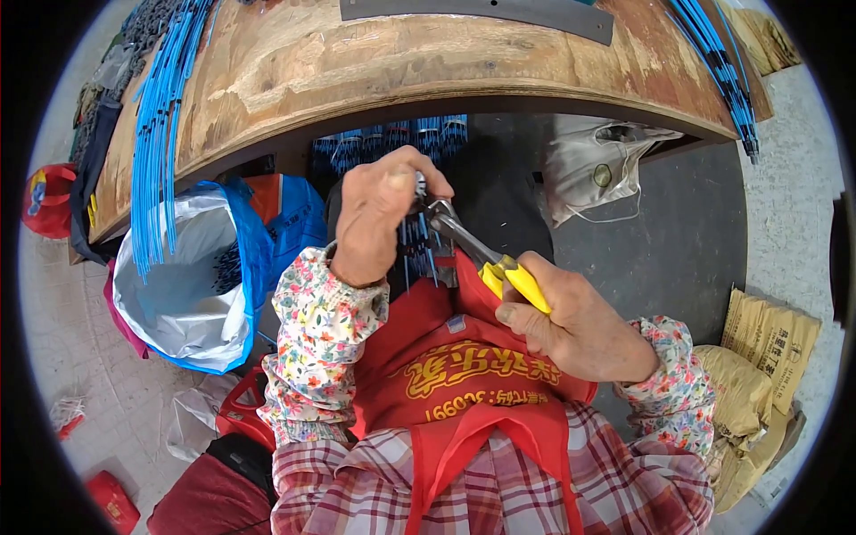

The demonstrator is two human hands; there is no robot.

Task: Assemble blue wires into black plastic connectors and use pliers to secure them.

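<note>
Yellow-handled tool [471, 242] is what you hold in the head view, on your side of the near edge of the worktop [428, 67], by its middle. Your right hand [580, 316] is wrapped around the yellow grips. The metal end points up and left, close to your left hand [379, 205]. That left hand is curled up, with its fingers bent round a small dark piece [421, 185] that is hard to make out. Blue strands [415, 254] show just below it, above your red apron [477, 334].

On the wooden worktop you have a long grey strip [481, 13], well back from the near edge. One bunch of blue wires [169, 116] hangs over the near edge by the left corner, its tips over an open blue bag [165, 308]. Another blue bunch [718, 67] reaches just past the right corner. You can see a white bag [584, 174] below the near edge, toward the right corner.
</note>
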